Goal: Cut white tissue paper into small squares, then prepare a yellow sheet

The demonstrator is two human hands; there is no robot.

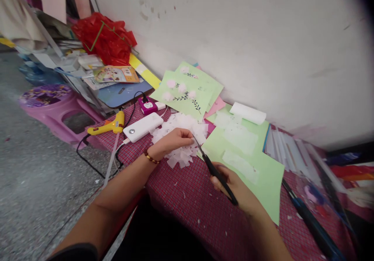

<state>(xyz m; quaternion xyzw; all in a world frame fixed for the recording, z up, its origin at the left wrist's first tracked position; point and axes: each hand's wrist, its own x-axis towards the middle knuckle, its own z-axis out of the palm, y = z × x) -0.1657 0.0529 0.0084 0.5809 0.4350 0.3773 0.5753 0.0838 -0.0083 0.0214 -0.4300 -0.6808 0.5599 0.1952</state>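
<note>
My right hand (228, 179) grips black-handled scissors (217, 174), their blades pointing up and left toward my other hand. Fingertips pinched together, my left hand (175, 140) is at the scissor tips; what it holds, if anything, is too small to make out. Beneath it spreads a heap of white tissue paper pieces (182, 122) on the red checked tablecloth (178, 191). To the right lie green paper sheets (248, 148) with strips of white tissue (239, 165) on them. Behind the heap are green cards (182, 93) bearing pale puffs and dark leafy sprigs.
At the left stand a yellow glue gun (109, 124), a white power bank (143, 126) and a purple plug adapter (147, 105). A paper roll (248, 113) rests near the wall. At lower right lies a long dark-handled tool (309, 218). A pink stool (61, 113) is beside the table.
</note>
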